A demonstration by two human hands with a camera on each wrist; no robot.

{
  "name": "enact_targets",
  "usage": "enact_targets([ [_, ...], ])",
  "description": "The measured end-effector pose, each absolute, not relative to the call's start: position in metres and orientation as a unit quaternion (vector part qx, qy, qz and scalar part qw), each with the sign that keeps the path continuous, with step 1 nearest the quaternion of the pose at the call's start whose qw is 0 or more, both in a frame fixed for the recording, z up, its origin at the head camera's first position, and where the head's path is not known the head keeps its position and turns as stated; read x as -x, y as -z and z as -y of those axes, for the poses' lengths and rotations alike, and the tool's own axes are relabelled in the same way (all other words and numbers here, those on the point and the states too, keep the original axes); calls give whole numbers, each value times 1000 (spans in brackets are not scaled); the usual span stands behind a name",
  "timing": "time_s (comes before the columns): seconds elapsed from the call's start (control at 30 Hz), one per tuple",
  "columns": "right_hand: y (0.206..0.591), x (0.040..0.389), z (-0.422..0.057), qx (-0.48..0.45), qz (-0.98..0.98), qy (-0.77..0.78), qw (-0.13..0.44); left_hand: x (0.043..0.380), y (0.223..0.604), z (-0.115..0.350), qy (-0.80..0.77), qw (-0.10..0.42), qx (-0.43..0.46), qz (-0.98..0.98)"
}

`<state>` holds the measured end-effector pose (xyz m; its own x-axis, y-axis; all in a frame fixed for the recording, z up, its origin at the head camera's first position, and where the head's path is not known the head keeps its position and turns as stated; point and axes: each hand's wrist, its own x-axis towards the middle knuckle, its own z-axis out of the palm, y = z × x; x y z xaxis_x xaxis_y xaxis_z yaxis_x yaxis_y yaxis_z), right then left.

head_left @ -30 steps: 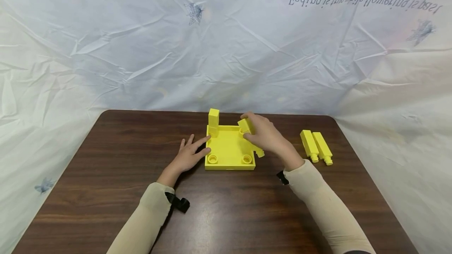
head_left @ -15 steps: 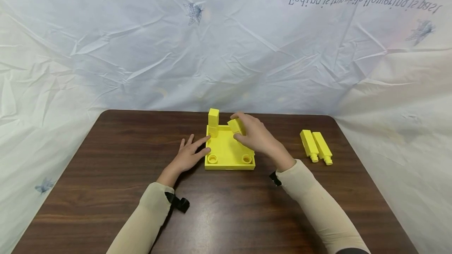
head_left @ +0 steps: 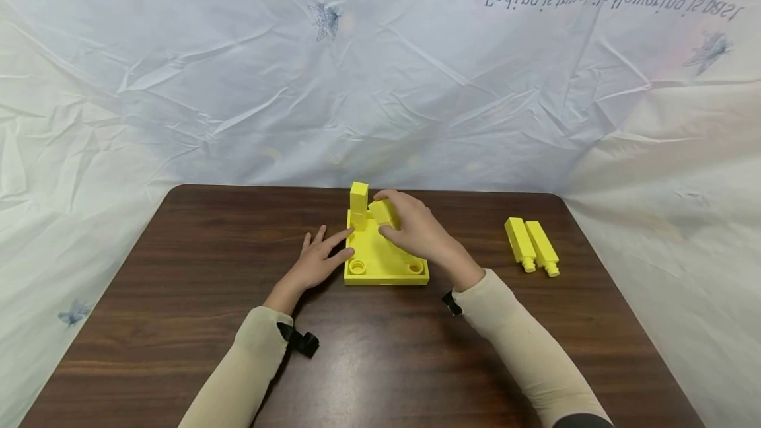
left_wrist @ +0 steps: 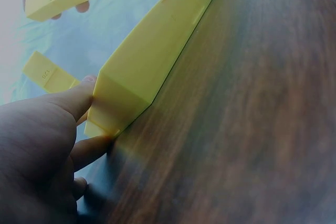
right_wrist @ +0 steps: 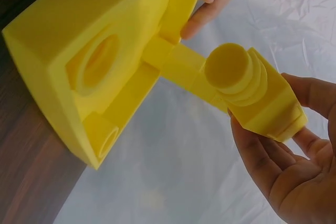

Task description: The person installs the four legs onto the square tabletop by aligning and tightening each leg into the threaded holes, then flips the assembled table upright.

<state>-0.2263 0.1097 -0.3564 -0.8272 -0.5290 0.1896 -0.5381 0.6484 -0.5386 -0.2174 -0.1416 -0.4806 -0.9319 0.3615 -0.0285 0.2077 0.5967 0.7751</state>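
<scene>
Wrinkled white cloth (head_left: 380, 84) printed with lettering hangs behind the dark wood-grain surface (head_left: 368, 382). A shallow, square, yellow, plastic-looking tray (head_left: 386, 280) lies there, round sockets (head_left: 357, 268) showing at its 5 and 7 o'clock corners. A square-sided yellow standing post (head_left: 359, 200) rises at 11 o'clock. At 9 o'clock the left hand (head_left: 316, 263) has its fingers spread, thumb and index touching the tray wall. Over the 1 o'clock side, the right hand (head_left: 418, 226) pinches a matching yellow held post (head_left: 383, 214), tilted, its ridged round stub (right_wrist: 231, 72) free. Two loose yellow posts (head_left: 520, 243) lie at 3 o'clock, well apart.

A swing towards 10 o'clock could knock the standing post, just beside the held one. Inserted at this tilt, the stub would probably jam on a rim. A sideways push towards 3 o'clock might slide the tray, since no hand braces that edge.
</scene>
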Motion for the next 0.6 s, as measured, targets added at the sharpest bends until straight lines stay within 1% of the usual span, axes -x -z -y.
enact_targets([
  [0.6, 361, 223, -99, -331, 872, -355, 69, 218, 481, 143, -418, 94, -163, -889],
])
